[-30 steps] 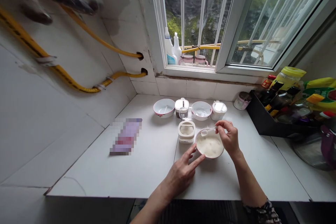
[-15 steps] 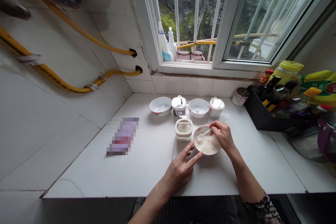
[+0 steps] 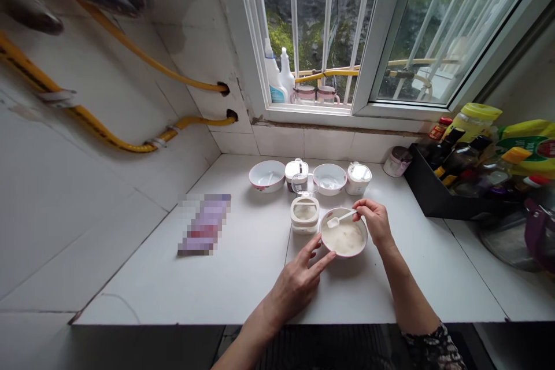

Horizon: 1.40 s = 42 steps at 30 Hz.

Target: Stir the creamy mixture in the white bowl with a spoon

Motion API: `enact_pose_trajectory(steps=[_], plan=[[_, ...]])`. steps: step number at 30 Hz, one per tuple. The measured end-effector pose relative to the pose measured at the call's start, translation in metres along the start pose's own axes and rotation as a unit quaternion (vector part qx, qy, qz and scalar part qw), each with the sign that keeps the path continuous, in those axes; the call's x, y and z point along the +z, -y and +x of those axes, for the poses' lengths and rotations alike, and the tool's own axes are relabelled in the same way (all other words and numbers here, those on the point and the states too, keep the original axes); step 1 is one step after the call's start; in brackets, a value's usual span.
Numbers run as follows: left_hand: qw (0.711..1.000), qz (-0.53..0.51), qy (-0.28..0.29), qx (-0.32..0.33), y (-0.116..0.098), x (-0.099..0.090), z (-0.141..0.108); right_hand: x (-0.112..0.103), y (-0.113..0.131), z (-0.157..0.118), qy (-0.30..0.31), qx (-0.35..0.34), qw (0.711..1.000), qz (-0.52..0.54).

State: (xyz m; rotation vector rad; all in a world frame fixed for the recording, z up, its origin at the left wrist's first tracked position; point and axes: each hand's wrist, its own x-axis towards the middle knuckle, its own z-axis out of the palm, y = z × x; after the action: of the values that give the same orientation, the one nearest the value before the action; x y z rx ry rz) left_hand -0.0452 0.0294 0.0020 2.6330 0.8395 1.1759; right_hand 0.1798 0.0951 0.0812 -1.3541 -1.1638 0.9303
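Note:
A small white spoon (image 3: 340,219) is pinched in my right hand (image 3: 375,223), its scoop over the left part of a bowl (image 3: 365,245). Pale, grainy white contents (image 3: 345,238) fill much of that bowl. My left hand (image 3: 301,277) has its fingers spread, with fingertips against the bowl's left and lower rim, and it holds nothing. Just left of the bowl is a white square jar (image 3: 304,222) with its lid up and white contents inside. Behind stand two more bowls, the left one (image 3: 266,186) and the right one (image 3: 330,188), each with something white or clear inside.
Two lidded jars, one dark-bodied (image 3: 297,183) and one white (image 3: 358,186), stand near the back wall. A black box (image 3: 446,202) of bottles is at the right, beside a metal pot (image 3: 505,243). A blurred purple packet (image 3: 206,225) lies on the left.
My right hand has moved slightly right and the spoon now sits more clearly above the contents. My left hand stays at the rim. The whole view has shifted a little.

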Motion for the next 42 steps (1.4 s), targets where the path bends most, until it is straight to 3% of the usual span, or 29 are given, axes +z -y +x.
enact_pose_trajectory(steps=[8, 13, 15, 17, 19, 20, 23, 27, 31, 37, 42], plan=[[1.000, 0.002, 0.004, -0.001, 0.000, 0.001, 0.000, 0.010, 0.006, 0.003, -0.011, -0.022, 0.999, 0.038], [1.000, 0.008, -0.003, -0.002, -0.001, 0.001, 0.001, 0.033, 0.014, -0.008, -0.007, -0.149, 0.988, -0.033], [1.000, 0.009, 0.002, -0.003, -0.001, 0.000, 0.001, 0.039, 0.014, -0.012, 0.026, -0.254, 0.959, -0.123], [1.000, 0.006, 0.005, -0.005, -0.002, -0.001, 0.002, 0.042, 0.013, -0.014, 0.081, -0.351, 0.910, -0.204], [1.000, 0.003, 0.006, -0.007, -0.002, -0.001, 0.003, 0.042, 0.012, -0.015, 0.117, -0.403, 0.876, -0.240], [1.000, 0.002, 0.006, -0.008, -0.002, -0.001, 0.003, 0.040, 0.012, -0.015, 0.114, -0.411, 0.872, -0.241], [1.000, 0.003, 0.008, -0.006, -0.002, -0.001, 0.003, 0.030, 0.013, -0.014, 0.047, -0.380, 0.900, -0.207], [1.000, 0.002, -0.001, -0.005, -0.003, 0.000, 0.003, 0.007, 0.010, -0.010, -0.027, -0.275, 0.948, -0.161], [1.000, 0.000, -0.002, -0.001, -0.003, -0.001, 0.004, -0.005, 0.000, -0.006, -0.016, -0.250, 0.942, -0.224], [1.000, 0.009, -0.007, 0.003, -0.003, 0.000, 0.003, 0.008, -0.005, -0.006, 0.082, -0.240, 0.929, -0.269], [1.000, 0.013, 0.009, 0.000, -0.003, 0.000, 0.004, 0.004, -0.003, -0.007, 0.037, -0.174, 0.957, -0.228]])
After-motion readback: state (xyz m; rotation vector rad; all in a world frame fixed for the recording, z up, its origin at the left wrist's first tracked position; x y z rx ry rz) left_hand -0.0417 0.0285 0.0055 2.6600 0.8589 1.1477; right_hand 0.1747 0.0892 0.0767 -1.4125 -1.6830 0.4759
